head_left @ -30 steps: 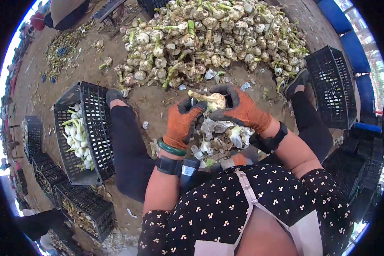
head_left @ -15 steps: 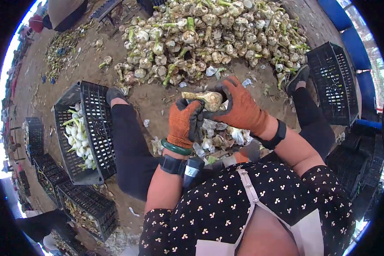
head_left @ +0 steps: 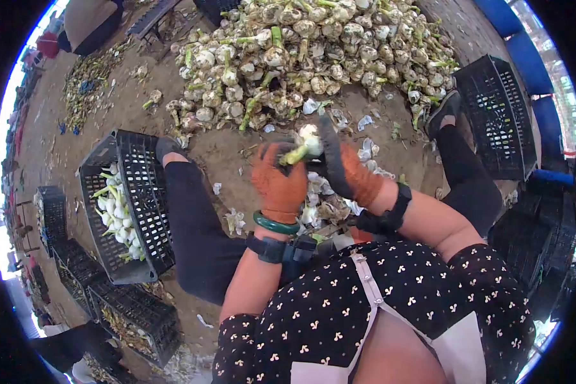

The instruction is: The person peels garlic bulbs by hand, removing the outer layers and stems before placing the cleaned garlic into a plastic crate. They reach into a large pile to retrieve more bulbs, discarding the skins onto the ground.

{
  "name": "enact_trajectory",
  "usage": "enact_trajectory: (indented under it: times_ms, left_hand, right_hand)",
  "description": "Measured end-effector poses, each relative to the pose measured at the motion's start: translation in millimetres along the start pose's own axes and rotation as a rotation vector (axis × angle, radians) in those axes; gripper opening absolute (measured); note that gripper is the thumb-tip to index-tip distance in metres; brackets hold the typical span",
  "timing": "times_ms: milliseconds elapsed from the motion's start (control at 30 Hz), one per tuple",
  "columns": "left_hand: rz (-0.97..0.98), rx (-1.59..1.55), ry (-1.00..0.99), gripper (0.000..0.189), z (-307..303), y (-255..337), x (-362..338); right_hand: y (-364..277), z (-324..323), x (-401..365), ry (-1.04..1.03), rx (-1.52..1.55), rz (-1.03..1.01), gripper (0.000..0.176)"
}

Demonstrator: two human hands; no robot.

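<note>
Orange gloves on both hands. Left hand (head_left: 278,182) is closed round the green stem end of one garlic bulb (head_left: 310,146), centre of frame, held up over the dirt floor (head_left: 230,153) between the knees. Right hand (head_left: 347,171) grips the same bulb from the right, dark fingertips pinched on its top. The bulb head shows white.

How to do it well, my read:
- Hold the stem firm with the left so the bulb can't spin.
- Let the right fingertips pull skin off in strips, away from the body.
- Go light, so the cloves aren't crushed or split apart.
- The gloves look thick, so pinch at a loose edge rather than scrape.
- Work over the skins so scraps land in one heap.

Around:
- Skins (head_left: 326,201) are heaped just below the hands.
- Big pile (head_left: 313,51) of dirty garlic runs across the top of frame, near the feet.
- Left crate (head_left: 141,160), black, sits just beside the left leg and holds clean white bulbs (head_left: 116,214).
- Right crate (head_left: 499,121), black, stands at the right edge beside the right foot.
- More crates (head_left: 131,310) are stacked lower left.
- Green bangle (head_left: 275,224) is on the left wrist.

In the way: the left leg lies between the hands and the left crate, so anything going there has to pass over the knee. The pile sits close ahead, with loose scraps across the floor.
</note>
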State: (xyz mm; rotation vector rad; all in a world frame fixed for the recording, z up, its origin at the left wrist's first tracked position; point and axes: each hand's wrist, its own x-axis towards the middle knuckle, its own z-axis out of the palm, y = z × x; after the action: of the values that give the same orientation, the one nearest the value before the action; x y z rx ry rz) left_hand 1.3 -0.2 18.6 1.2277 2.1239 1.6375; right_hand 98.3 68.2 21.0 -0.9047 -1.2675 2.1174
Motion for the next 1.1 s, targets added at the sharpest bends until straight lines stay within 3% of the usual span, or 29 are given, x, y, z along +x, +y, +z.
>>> enact_trajectory:
  times_ms: [33, 100, 133, 200, 267, 300, 333, 367, 400, 433, 467, 500, 533, 567, 600, 633, 667, 700, 767, 833, 900, 933, 967, 1033, 1067, 1100]
  left_hand:
    - [0.094, 0.065, -0.02, 0.018, 1, 4, -2]
    - [0.135, 0.089, -0.039, 0.016, 3, 4, -2]
    - [-0.099, -0.126, -0.056, 0.013, 2, 0, -1]
    - [-0.571, -0.672, 0.006, 0.01, 4, -25, -1]
    - [-0.625, -0.735, -0.045, 0.01, -17, -47, 8]
    - [-0.679, -0.801, -0.097, 0.011, -22, -53, 12]
    - [-0.738, -1.027, 0.101, 0.014, -21, -19, 17]
    - [-0.739, -1.027, 0.094, 0.014, -18, -22, 17]
    - [-0.737, -0.875, 0.253, 0.013, -13, -29, 19]
    - [-0.729, -0.715, 0.41, 0.013, -13, -35, 20]
    - [-0.769, -0.777, 0.378, 0.015, -32, -20, 28]
    - [-0.215, -0.086, 0.077, 0.018, -52, -78, 23]
    - [-0.404, -0.163, 0.007, 0.021, -56, -79, 29]
    - [-0.584, -0.245, -0.065, 0.025, -55, -74, 38]
    - [-0.581, -0.253, -0.061, 0.025, -51, -62, 34]
    - [-0.365, 0.01, -0.445, 0.027, -43, -43, 22]
    - [-0.128, 0.276, -0.814, 0.029, -33, -30, 14]
    - [-0.128, 0.272, -0.815, 0.029, -26, -27, 11]
    - [-0.236, -0.036, -0.552, 0.032, -15, -22, 5]
    - [-0.161, -0.027, -0.515, 0.032, -19, -2, 10]
    - [-0.038, 0.287, -0.495, 0.031, -20, 7, 6]
    - [-0.054, 0.312, -0.5, 0.031, -20, 8, 5]
    - [-0.052, 0.315, -0.502, 0.031, -18, 6, 2]
    - [0.167, 0.346, -0.403, 0.035, -11, -2, -7]
    - [0.291, 0.325, -0.364, 0.035, -7, -8, -10]
    - [0.288, 0.316, -0.385, 0.03, -6, -9, -12]
  right_hand:
    - [8, -9, 3, 0.008, 0.002, 0.0, 0.043]
    - [22, -31, 16, -0.044, -0.767, -0.314, 0.036]
    - [7, -29, 14, -0.157, -0.544, -0.158, 0.037]
    - [5, -32, 16, -0.217, -0.569, -0.228, 0.036]
    - [-2, -35, 7, -0.267, -0.652, -0.317, 0.039]
    - [3, -35, 7, -0.226, -0.098, 0.088, 0.046]
    - [0, -35, 7, -0.29, -0.5, -0.314, 0.047]
    - [-2, -36, 7, -0.338, -0.897, -0.718, 0.048]
    - [3, -40, 11, -0.372, -0.842, -0.591, 0.045]
    - [6, -43, 12, -0.371, -0.838, -0.59, 0.045]
    - [10, -47, 11, -0.407, -0.617, -0.405, 0.038]
    - [12, -52, 10, -0.442, -0.399, -0.216, 0.031]
    - [16, -59, 12, -0.38, 0.161, 0.215, 0.036]
    - [2, -54, 9, -0.383, 0.151, 0.216, 0.036]
    - [-16, -51, 3, -0.387, -0.446, -0.117, 0.029]
    - [-27, -47, -2, -0.358, -1.035, -0.456, 0.023]
    - [-4, -59, 3, -0.183, -0.929, -0.457, 0.024]
    - [19, -75, 11, -0.182, -0.932, -0.456, 0.024]
    - [63, -107, 25, -0.173, -1.001, -0.52, 0.027]
    - [65, -105, 27, -0.178, -1.032, -0.562, 0.033]
    - [46, -80, 24, -0.109, -0.689, -0.008, 0.028]
    - [46, -83, 27, -0.136, -1.078, -0.184, 0.025]
    - [48, -86, 28, -0.135, -1.074, -0.186, 0.025]
    - [45, -89, 25, -0.143, -0.764, -0.207, 0.025]
    - [26, -85, 18, -0.204, -1.362, -0.288, 0.026]
    - [11, -83, 13, -0.293, -1.292, -0.259, 0.027]
